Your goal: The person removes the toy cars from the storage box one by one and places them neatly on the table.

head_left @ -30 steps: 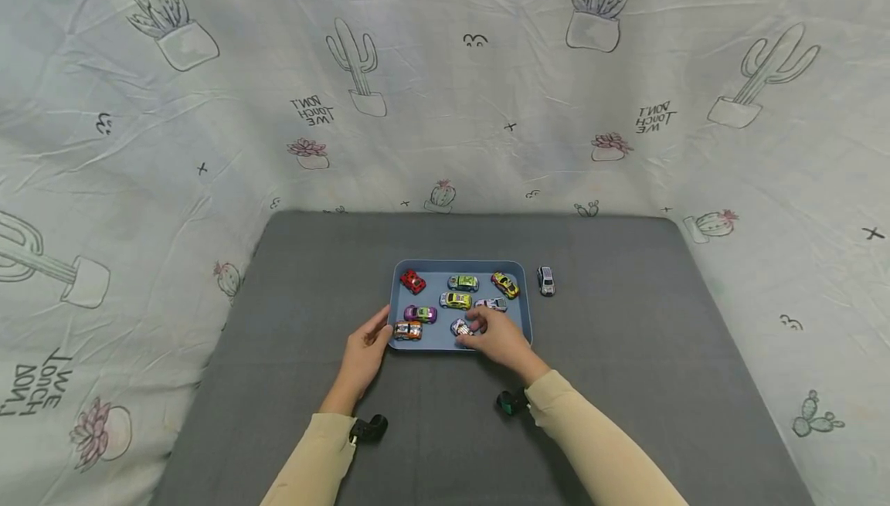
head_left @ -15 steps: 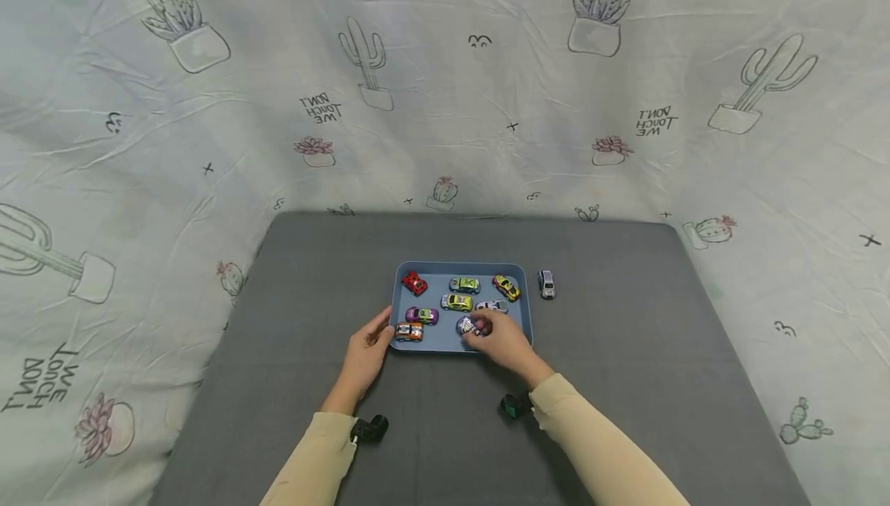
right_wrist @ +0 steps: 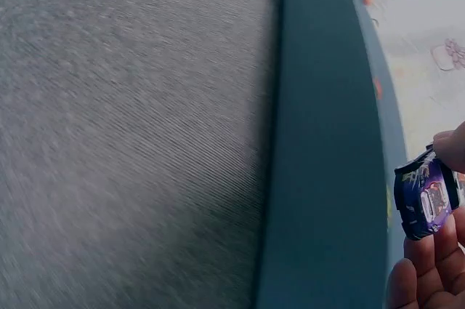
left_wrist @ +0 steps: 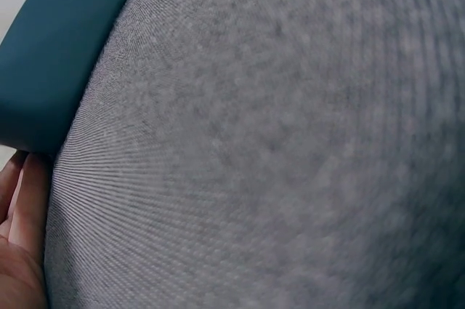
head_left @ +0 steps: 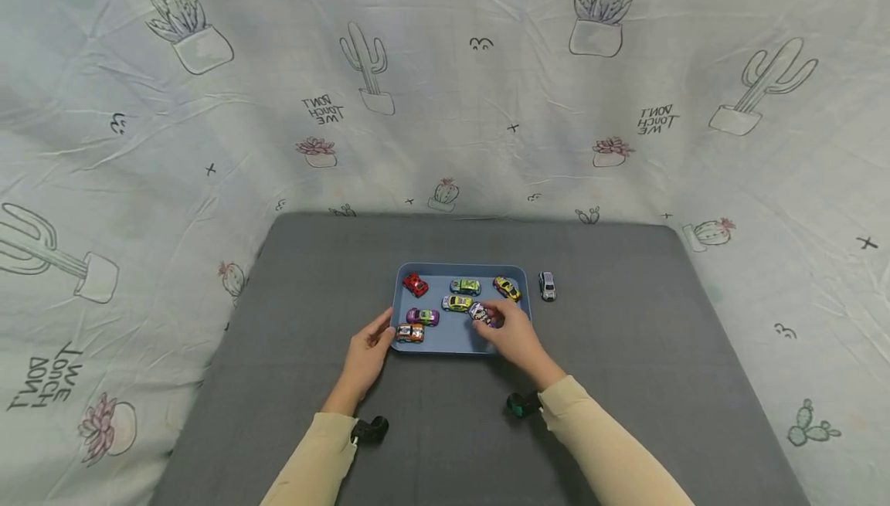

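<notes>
My right hand (head_left: 513, 332) pinches a small purple-and-white toy car (right_wrist: 429, 198) between thumb and fingers, above the right part of a blue tray (head_left: 445, 345). In the right wrist view the car is held up beyond the tray's near wall. My left hand (head_left: 368, 348) touches the tray's left side near its front corner, its fingers fairly straight against the wall. Inside the tray are a red car (head_left: 416, 284), a green car (head_left: 465, 286), a yellow-green car (head_left: 456, 303), a yellow-and-black car (head_left: 507, 288), a purple-and-green car (head_left: 422, 317) and an orange car (head_left: 410, 333).
A silver-white toy car (head_left: 547, 286) stands on the grey table (head_left: 612, 351), just right of the tray. Behind and around the table hangs a pale cloth (head_left: 445, 120) printed with cacti. Each wrist carries a dark camera.
My right hand has lifted the purple-and-white car and moved it right and farther back over the tray, now covering the white car there. My left hand stays at the tray's side.
</notes>
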The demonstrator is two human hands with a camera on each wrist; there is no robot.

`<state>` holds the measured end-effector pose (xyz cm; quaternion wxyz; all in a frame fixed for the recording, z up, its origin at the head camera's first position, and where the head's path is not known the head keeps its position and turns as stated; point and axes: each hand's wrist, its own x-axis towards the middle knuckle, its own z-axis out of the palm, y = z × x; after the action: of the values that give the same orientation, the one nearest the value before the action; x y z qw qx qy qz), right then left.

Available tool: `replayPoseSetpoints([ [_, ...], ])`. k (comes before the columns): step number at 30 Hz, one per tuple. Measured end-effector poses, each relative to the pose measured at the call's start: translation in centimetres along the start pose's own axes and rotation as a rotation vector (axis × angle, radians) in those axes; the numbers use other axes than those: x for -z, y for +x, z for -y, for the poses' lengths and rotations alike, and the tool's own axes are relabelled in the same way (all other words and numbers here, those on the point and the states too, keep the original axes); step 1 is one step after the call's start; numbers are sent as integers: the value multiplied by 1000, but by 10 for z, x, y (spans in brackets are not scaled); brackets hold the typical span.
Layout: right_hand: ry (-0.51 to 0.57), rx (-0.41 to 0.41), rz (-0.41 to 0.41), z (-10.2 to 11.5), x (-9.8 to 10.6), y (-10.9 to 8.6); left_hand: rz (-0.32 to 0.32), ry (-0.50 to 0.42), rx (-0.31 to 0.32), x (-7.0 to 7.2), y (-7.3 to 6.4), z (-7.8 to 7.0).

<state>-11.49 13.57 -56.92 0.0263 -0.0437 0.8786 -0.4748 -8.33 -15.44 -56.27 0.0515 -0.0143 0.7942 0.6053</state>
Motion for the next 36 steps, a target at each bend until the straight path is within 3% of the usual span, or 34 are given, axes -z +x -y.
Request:
replayPoseSetpoints([
  [8, 8, 19, -70, 0, 20, 3, 1, 2, -9, 1, 0, -1],
  [20, 33, -17, -125, -11, 41, 2, 8, -4, -7, 1, 0, -1],
  [28, 69, -4, -220, -19, 56, 4, -4, 7, -5, 0, 0, -1],
  [36, 86, -83, -296, -38, 69, 5, -5, 1, -14, 0, 1, 2],
])
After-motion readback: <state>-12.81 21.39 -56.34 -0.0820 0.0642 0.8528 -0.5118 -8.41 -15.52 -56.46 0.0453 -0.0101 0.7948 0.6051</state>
